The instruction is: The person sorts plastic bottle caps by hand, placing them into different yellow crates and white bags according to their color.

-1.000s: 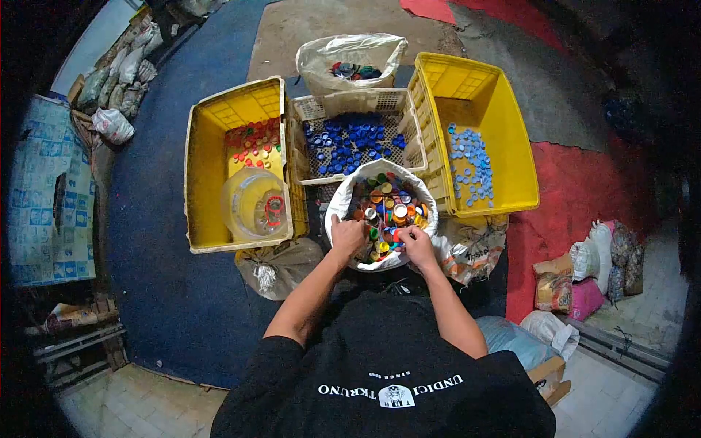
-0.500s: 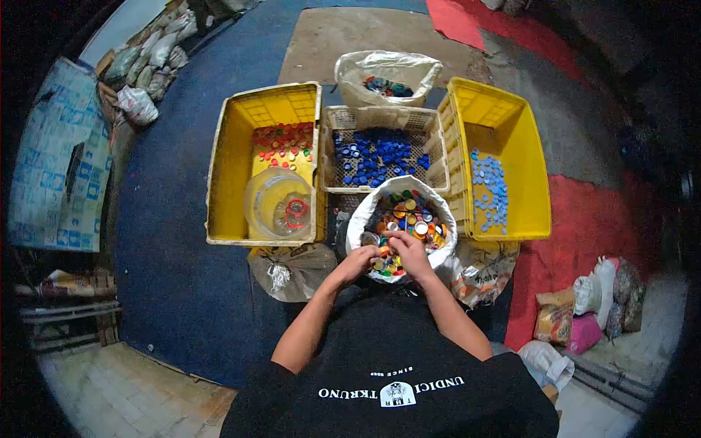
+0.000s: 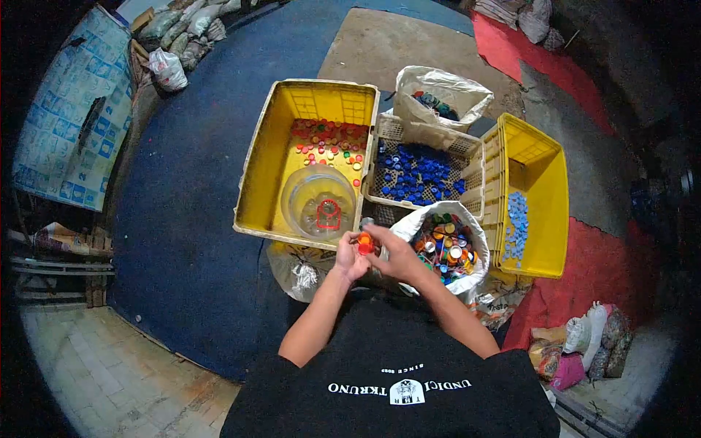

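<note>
My left hand (image 3: 350, 261) is palm up near the front right corner of the left yellow crate (image 3: 252, 175), its fingers curled round orange-red bottle caps (image 3: 365, 245). Close against it, my right hand (image 3: 398, 257) reaches across from the right with bent fingers and thumb at those caps. Whether it grips one of its own is hidden. Right of the hands stands an open white sack (image 3: 478, 244) of mixed-colour bottle caps (image 3: 447, 244). Inside the left crate lie red and orange caps (image 3: 328, 140) and a large clear round container (image 3: 298, 204) with a red piece in it.
A white perforated crate (image 3: 431, 131) of dark blue caps (image 3: 420, 171) sits behind the sack. Right of it is another yellow crate (image 3: 544, 212) with light blue caps (image 3: 516, 226). A white sack (image 3: 471, 98) with dark caps stands at the back. Filled bags (image 3: 580, 347) lie at the right.
Both hands have moved left, out of the sack of mixed caps, to the left crate's front corner. Orange-red caps now show in the left hand. The view has turned left.
</note>
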### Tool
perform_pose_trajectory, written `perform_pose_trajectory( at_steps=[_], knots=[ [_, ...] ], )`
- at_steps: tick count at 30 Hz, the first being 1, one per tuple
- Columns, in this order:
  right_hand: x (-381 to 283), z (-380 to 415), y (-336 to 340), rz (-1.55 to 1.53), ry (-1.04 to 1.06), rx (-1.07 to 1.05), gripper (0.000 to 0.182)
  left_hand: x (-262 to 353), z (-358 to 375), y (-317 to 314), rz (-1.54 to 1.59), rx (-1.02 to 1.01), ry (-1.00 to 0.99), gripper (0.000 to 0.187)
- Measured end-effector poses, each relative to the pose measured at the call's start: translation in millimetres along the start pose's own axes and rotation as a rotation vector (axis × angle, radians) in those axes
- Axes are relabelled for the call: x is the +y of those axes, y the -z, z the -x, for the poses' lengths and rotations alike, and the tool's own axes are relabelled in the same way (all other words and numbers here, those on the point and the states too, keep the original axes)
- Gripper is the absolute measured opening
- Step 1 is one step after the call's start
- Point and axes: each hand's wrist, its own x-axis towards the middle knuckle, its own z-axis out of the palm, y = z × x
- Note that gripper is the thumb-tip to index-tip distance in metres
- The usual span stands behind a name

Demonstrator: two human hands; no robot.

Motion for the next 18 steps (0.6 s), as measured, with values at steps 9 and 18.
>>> perform_pose_trajectory(
  at_steps=[9,18],
  knots=[
    [14,-1,28,-0.207,-0.446,0.287,0.037,164,-109,-64,0.205,0.123,-0.517,0.050],
    [48,83,72,0.189,-0.524,0.546,0.031,59,-92,-56,-0.282,0.198,-0.308,0.054]
  ],
)
